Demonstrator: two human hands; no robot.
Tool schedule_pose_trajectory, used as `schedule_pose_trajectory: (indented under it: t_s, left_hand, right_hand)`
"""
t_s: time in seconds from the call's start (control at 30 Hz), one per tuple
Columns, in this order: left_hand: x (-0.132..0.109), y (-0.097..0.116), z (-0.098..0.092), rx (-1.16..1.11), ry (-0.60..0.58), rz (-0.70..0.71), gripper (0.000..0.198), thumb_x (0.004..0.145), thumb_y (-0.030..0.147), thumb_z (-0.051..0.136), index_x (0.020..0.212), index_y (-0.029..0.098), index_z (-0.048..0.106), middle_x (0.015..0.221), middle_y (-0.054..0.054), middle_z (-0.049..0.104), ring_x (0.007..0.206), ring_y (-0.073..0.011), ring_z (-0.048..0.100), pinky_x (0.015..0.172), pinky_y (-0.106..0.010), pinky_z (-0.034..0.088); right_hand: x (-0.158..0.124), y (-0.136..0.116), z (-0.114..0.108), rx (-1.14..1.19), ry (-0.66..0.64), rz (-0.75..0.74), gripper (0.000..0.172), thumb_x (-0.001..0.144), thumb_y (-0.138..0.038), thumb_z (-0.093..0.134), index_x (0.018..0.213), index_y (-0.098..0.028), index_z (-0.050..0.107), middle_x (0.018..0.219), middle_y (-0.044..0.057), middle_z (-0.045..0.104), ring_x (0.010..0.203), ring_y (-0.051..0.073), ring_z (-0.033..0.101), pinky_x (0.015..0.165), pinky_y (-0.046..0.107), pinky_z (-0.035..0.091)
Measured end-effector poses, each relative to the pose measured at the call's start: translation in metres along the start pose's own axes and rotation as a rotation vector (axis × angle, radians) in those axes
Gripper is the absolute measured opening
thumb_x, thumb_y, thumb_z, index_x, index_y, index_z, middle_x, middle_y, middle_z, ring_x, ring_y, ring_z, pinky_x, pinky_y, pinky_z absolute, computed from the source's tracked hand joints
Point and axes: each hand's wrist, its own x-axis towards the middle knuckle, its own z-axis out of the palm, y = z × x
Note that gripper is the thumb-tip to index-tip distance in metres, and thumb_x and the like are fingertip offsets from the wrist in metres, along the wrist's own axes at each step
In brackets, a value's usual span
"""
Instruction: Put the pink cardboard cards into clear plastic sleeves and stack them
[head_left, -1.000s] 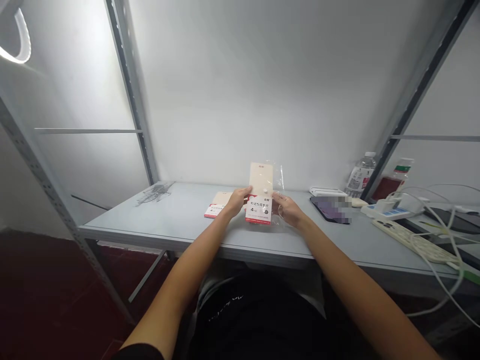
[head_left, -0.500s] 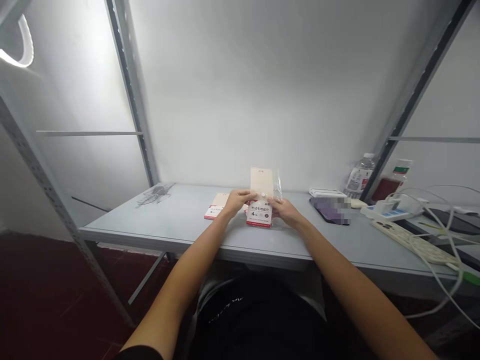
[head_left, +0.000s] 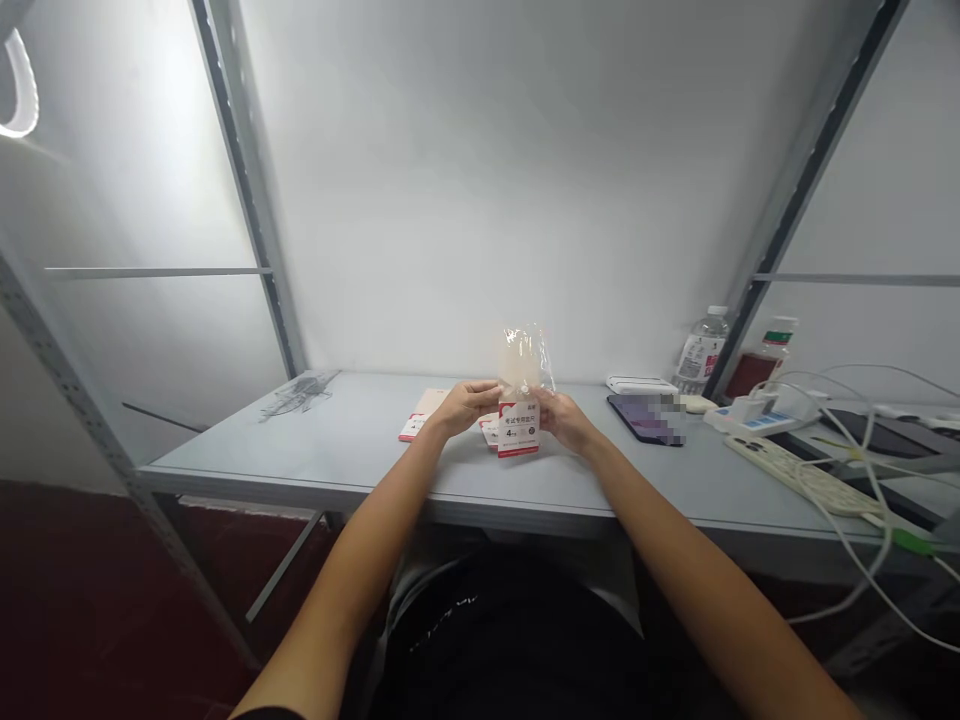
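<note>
The red-and-white packet (head_left: 518,428) is sitting between the two hands just right of the frame's centre, above the near edge of the bench (head_left: 352,440), its long axis running up and down the frame. Clear film (head_left: 531,345) is rising and crinkling at its top. The left hand (head_left: 466,403) is meeting it from the left and the right hand (head_left: 564,418) from the right, both at about mid-height, so neither is lying nearer. The fingers of both hands are closing on its side edges, pinching with little visible gap; how the fingertips behind it are sitting, I cannot tell. Another packet (head_left: 488,430) is showing partly behind it, and a similar one (head_left: 415,426) is lying left of centre, beside the left hand.
</note>
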Motion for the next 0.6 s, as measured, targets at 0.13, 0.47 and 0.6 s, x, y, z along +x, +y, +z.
schedule_pose_trajectory:
  t_s: [0.13, 0.47, 0.6]
  left_hand:
    - [0.002, -0.002, -0.004, -0.067, -0.05, -0.051, 0.029, 0.062, 0.035, 0.071, 0.078, 0.012, 0.066, 0.079, -0.007, 0.062, 0.079, -0.016, 0.056, 0.08, -0.034, 0.04]
    - [0.01, -0.021, -0.007, 0.136, 0.079, 0.027, 0.037, 0.068, 0.048, 0.06, 0.077, 0.012, 0.064, 0.073, -0.004, 0.061, 0.07, -0.013, 0.054, 0.07, -0.031, 0.043]
    - [0.013, -0.028, -0.007, 0.149, 0.222, 0.067, 0.038, 0.067, 0.048, 0.06, 0.076, 0.012, 0.065, 0.074, -0.004, 0.062, 0.071, -0.0134, 0.054, 0.07, -0.031, 0.043]
  right_hand:
    - [0.0, -0.001, 0.001, 0.041, -0.016, -0.025, 0.029, 0.073, -0.044, 0.06, 0.089, -0.019, 0.06, 0.079, 0.004, 0.067, 0.069, 0.016, 0.062, 0.058, 0.025, 0.05]
    - [0.007, 0.009, 0.001, 0.084, 0.094, -0.008, 0.022, 0.076, -0.039, 0.059, 0.085, -0.019, 0.059, 0.076, 0.004, 0.068, 0.073, 0.019, 0.064, 0.065, 0.031, 0.053]
    - [0.008, 0.013, 0.005, 0.068, 0.067, 0.004, 0.022, 0.078, -0.041, 0.055, 0.088, -0.021, 0.058, 0.079, 0.003, 0.068, 0.072, 0.017, 0.064, 0.065, 0.03, 0.053]
